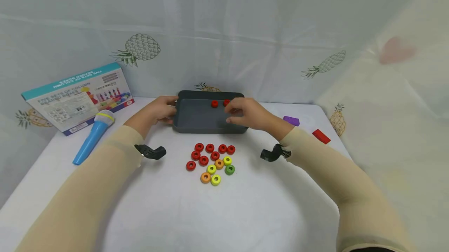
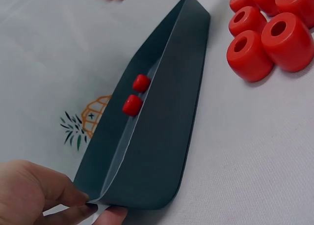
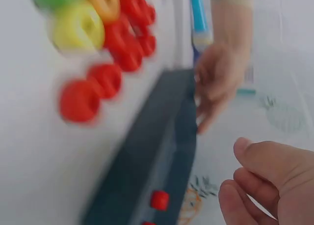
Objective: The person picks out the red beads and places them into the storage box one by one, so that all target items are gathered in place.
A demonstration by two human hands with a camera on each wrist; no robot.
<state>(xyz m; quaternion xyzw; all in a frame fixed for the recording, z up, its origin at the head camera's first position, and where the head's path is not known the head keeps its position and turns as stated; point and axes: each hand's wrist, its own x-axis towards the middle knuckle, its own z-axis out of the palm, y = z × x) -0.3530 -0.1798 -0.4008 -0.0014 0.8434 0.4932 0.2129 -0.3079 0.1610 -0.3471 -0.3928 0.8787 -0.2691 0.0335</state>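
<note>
My left hand (image 1: 159, 111) pinches the rim of a dark grey tray (image 1: 201, 117) at its left end; the grip shows closely in the left wrist view. Two red beads (image 2: 132, 105) sit inside the tray by its far wall. Over the tray's right part is my right hand (image 1: 248, 113), thumb and fingers apart and loosely bent, with nothing between them in the right wrist view (image 3: 270, 181). In front of the tray lies a group of beads with holes: several red beads (image 1: 203, 161), some yellow beads (image 1: 215, 180), two orange beads (image 1: 205, 177) and a green bead (image 1: 229, 170).
A blue toy microphone (image 1: 92, 139) leans on a printed box (image 1: 80, 98) at the left. Purple (image 1: 291, 120) and red (image 1: 321, 136) flat pieces lie on the right of the white table (image 1: 158, 209). A pineapple-print cloth (image 1: 224, 49) hangs behind.
</note>
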